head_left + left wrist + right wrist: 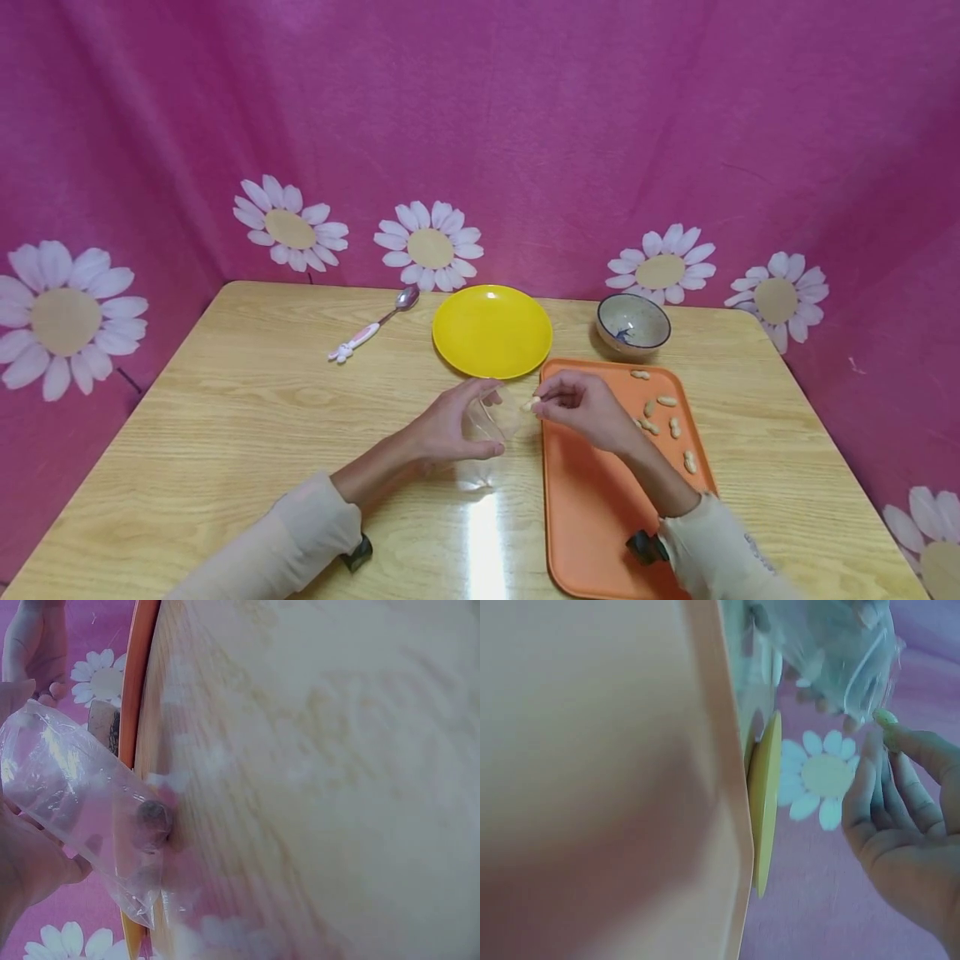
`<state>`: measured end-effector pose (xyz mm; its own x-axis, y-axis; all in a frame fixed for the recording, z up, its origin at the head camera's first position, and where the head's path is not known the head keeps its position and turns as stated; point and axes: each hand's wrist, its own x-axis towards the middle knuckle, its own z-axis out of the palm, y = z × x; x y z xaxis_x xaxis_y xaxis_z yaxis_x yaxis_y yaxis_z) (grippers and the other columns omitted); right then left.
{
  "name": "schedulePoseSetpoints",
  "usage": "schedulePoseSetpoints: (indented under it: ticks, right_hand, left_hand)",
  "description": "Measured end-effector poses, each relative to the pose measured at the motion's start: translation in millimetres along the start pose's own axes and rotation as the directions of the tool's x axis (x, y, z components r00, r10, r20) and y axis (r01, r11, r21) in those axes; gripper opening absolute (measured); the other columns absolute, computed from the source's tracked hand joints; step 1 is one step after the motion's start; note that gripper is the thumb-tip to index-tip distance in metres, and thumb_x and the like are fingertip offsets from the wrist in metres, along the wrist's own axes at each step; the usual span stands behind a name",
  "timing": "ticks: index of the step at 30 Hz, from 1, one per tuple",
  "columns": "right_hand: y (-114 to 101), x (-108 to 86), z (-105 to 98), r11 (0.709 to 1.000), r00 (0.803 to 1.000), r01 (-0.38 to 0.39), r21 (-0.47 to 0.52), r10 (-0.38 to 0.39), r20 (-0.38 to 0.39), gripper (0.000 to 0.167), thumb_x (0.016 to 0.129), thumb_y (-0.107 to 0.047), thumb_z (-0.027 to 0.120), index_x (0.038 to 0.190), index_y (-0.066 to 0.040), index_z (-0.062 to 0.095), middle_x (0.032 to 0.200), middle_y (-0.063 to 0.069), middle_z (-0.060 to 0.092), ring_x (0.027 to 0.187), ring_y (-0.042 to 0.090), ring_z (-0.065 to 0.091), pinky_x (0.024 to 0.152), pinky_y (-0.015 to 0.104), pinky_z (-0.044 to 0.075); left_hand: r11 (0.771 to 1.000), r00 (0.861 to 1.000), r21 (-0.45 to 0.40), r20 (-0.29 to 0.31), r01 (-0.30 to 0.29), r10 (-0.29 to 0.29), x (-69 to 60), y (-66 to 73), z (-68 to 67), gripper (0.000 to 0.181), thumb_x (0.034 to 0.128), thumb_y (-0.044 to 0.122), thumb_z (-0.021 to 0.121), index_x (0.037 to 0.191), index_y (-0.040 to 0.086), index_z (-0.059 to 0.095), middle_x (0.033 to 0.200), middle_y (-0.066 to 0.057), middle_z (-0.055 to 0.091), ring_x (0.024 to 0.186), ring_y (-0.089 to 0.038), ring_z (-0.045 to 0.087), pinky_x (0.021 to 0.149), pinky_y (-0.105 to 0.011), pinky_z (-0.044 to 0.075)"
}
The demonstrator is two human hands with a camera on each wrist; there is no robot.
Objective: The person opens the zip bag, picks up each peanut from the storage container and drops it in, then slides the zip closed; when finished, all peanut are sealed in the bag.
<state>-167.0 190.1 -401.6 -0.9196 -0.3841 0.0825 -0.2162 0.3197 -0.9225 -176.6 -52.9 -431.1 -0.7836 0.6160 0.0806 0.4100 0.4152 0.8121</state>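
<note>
Over the table's middle, my left hand (450, 423) holds a clear plastic bag (64, 776), thumb and fingers spread round its upper part. The bag hangs below the hand, its mouth toward the right. My right hand (592, 412) pinches a peanut (886, 718) between thumb and fingertips, close beside the bag's mouth. Beneath the right hand lies an orange tray (588, 508). Several unshelled peanuts (667, 402) are scattered over its far right part. A dark round spot shows through the bag in the left wrist view; I cannot tell what it is.
A yellow plate (492, 332) sits at the back, just beyond the hands. To its left lies a spoon (367, 333) with a white and pink rabbit handle. Behind the tray stands a small bowl (633, 323). Pink flowered cloth (480, 150) surrounds the wooden table (300, 417).
</note>
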Motion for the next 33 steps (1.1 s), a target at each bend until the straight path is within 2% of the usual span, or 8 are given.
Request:
schedulePoseSetpoints:
  ticks: [3,8,13,18,23,29,33]
  right_hand:
    - [-1.0,1.4,7.0,0.999,1.0,0.024,-0.045,-0.023,0.016,0.013,0.083,-0.007,0.071,0.093,0.001,0.067,0.082,0.01,0.065,0.069,0.007,0.058,0.064,0.021,0.052]
    - [-4.0,2.1,11.7,0.998,0.996,0.026,-0.052,-0.022,0.082,0.019,0.083,-0.009,0.071,0.097,0.005,0.068,0.083,0.013,0.068,0.071,0.008,0.059,0.065,0.021,0.051]
    - [-3.2,1.2,4.8,0.997,0.998,0.011,-0.083,-0.006,0.059,0.02,0.083,-0.011,0.072,0.097,0.002,0.069,0.086,0.013,0.069,0.072,0.008,0.059,0.066,0.02,0.051]
    - [1.0,-0.8,-9.4,0.995,0.999,-0.035,-0.098,0.037,0.026,0.022,0.083,-0.011,0.071,0.1,0.003,0.068,0.088,0.013,0.069,0.075,0.009,0.059,0.068,0.02,0.051]
    - [15.2,-0.4,-29.8,0.986,0.997,-0.081,-0.145,0.079,-0.021,0.027,0.083,-0.013,0.072,0.104,0.005,0.067,0.094,0.015,0.07,0.079,0.008,0.061,0.071,0.02,0.052]
    - [34.9,-2.1,-57.1,0.968,0.987,-0.147,-0.204,0.131,-0.09,0.03,0.085,-0.015,0.07,0.108,0.004,0.066,0.1,0.017,0.07,0.084,0.006,0.064,0.073,0.018,0.052]
    - [39.5,-5.0,-73.0,0.944,0.985,-0.149,-0.296,0.117,-0.124,0.028,0.086,-0.017,0.069,0.106,0.002,0.068,0.101,0.016,0.07,0.084,0.008,0.064,0.069,0.019,0.051]
  left_hand:
    - [1.0,1.0,-0.002,0.005,0.003,-0.003,0.5,1.0,0.3,0.08,0.0733,0.031,0.079,0.14,0.011,0.039,0.125,-0.005,0.057,0.122,-0.024,0.049,0.106,-0.048,0.035]
    - [1.0,1.0,-0.013,0.015,0.003,-0.003,0.9,1.3,0.8,0.08,0.0744,0.028,0.078,0.141,0.011,0.038,0.127,-0.006,0.056,0.123,-0.025,0.049,0.106,-0.048,0.036]
    - [1.0,1.0,-0.014,0.017,0.0,0.0,1.6,0.4,1.3,0.079,0.0744,0.03,0.078,0.141,0.011,0.039,0.126,-0.006,0.056,0.122,-0.024,0.048,0.106,-0.048,0.036]
    - [1.0,1.0,-0.002,0.013,-0.006,0.006,2.7,-1.0,2.1,0.08,0.0737,0.032,0.078,0.14,0.01,0.039,0.126,-0.006,0.057,0.122,-0.025,0.049,0.106,-0.048,0.036]
    - [1.0,1.0,0.001,0.005,-0.012,0.012,2.3,0.3,1.6,0.08,0.073,0.03,0.079,0.14,0.009,0.04,0.125,-0.005,0.057,0.122,-0.024,0.049,0.106,-0.047,0.036]
    - [1.0,1.0,-0.003,0.004,-0.025,0.025,1.3,1.0,2.7,0.08,0.0729,0.029,0.079,0.139,0.008,0.04,0.124,-0.006,0.057,0.121,-0.024,0.049,0.106,-0.048,0.036]
    - [0.999,0.999,-0.005,0.003,-0.034,0.034,2.2,0.2,3.9,0.08,0.0728,0.028,0.079,0.14,0.008,0.041,0.124,-0.006,0.058,0.121,-0.023,0.049,0.106,-0.047,0.036]
